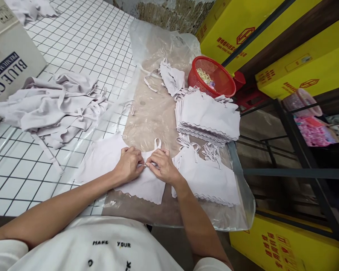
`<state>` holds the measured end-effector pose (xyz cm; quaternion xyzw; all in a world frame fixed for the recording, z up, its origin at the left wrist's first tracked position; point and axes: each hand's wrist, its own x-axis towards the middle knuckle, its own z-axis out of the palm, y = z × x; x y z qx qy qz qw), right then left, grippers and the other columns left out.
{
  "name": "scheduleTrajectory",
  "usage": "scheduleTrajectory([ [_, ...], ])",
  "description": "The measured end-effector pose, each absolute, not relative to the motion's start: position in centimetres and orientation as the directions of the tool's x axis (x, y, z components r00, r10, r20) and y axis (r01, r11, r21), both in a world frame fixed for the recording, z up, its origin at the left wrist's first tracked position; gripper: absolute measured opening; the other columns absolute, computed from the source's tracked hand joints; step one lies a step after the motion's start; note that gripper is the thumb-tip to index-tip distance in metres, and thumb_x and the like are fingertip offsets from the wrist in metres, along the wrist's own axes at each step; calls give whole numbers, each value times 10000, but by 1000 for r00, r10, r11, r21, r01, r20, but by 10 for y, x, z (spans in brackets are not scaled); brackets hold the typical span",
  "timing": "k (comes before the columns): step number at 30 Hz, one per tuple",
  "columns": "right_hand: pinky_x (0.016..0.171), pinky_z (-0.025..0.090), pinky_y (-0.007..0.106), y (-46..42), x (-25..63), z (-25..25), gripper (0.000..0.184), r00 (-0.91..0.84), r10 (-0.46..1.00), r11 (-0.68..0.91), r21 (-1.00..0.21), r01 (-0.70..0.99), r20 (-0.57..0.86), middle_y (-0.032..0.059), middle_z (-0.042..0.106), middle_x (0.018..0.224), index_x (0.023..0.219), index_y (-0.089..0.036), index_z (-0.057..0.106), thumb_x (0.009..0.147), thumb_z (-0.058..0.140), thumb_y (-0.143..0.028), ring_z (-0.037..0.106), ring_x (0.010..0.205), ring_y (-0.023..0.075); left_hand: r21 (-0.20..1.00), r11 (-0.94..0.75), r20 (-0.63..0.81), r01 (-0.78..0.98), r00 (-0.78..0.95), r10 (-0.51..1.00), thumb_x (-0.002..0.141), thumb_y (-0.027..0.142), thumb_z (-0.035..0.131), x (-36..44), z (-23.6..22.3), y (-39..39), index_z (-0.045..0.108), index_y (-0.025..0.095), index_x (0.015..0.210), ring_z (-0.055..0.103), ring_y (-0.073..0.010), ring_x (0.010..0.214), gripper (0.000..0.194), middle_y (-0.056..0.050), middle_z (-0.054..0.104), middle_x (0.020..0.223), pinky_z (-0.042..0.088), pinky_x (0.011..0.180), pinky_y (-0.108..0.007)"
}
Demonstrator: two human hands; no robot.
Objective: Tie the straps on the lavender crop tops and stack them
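Observation:
A pale lilac strappy camisole top (101, 156) with a scalloped hem lies spread on the plastic sheet in front of me. My left hand (129, 165) pinches its neckline near the middle, thumb against fingers. Right beside it, my right hand (163, 164) pinches the same edge, and the fingertips of both hands almost meet. A tiny light bit shows between them, too small to name. One strap loop stands up behind my right hand; the other strap stretches away past my left hand. Close to my right hand lies a stack of matching tops (211, 180).
Another folded stack (209, 113) sits behind, by a red basket (211, 77) of small elastic-like rings. Crumpled garments (56, 105) lie at left near a carton (11, 56). Clear plastic sheet (147, 113) covers part of the grid-patterned table. Yellow boxes (305, 71) and a dark rack stand right.

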<state>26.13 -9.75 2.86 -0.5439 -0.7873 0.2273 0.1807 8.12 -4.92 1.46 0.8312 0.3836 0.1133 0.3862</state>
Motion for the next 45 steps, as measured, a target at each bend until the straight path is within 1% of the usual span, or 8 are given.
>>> scheduleTrajectory([
  [8,958,256,394,-100,262,31,173,-380,923,360,-488,795,61,-1,649,740,760,-201,564,932,543,-209,537,825,168,742,-401,-89,537,672,735,759,194,579,83,13,-51,639,163,664,515,-247,877,116,-61,616,743,300,883,-447],
  [18,1006,203,421,-93,259,47,232,-568,822,554,-175,814,-40,39,628,801,804,-171,605,982,457,-161,487,892,193,715,-438,-83,545,688,721,766,159,572,81,13,-50,609,168,646,504,-228,847,126,-45,602,720,317,860,-423],
  [20,1015,199,424,-87,259,51,244,-590,805,573,-172,801,-64,42,638,810,817,-172,610,990,439,-148,494,911,195,714,-443,-69,542,685,725,792,182,579,81,11,-50,620,171,658,496,-224,832,141,-42,600,716,320,849,-416],
  [28,1008,227,433,-73,264,58,210,-606,785,556,-287,780,-127,56,663,865,858,-160,622,993,464,-191,511,928,202,744,-430,-57,511,691,721,838,231,618,82,4,-49,684,182,740,488,-209,839,128,-29,640,761,298,870,-427],
  [35,1036,215,465,-68,251,69,272,-645,694,608,-221,763,-320,74,660,863,945,-137,665,992,398,-106,488,946,211,730,-473,-44,494,724,688,841,202,609,81,5,-48,649,163,687,501,-214,860,163,-39,631,767,307,867,-424],
  [38,1051,199,471,-66,250,72,288,-653,670,625,-209,753,-353,80,673,871,992,-140,680,1003,393,-125,494,949,214,734,-466,-56,494,728,683,836,192,611,80,5,-48,660,158,699,506,-216,867,149,-43,638,787,311,878,-427],
  [42,1019,204,444,-59,265,78,172,-595,707,553,-226,802,-382,70,695,853,918,-165,701,963,555,-244,518,958,223,762,-434,-58,481,718,693,839,215,626,80,3,-48,720,191,809,519,-227,902,102,-36,672,824,303,901,-439],
  [45,970,217,412,-48,281,88,49,-509,758,459,-220,861,-408,53,706,832,874,-182,704,868,671,-218,527,959,226,758,-433,-51,488,706,706,831,259,659,82,2,-48,731,202,830,524,-239,925,92,-36,685,841,301,906,-443],
])
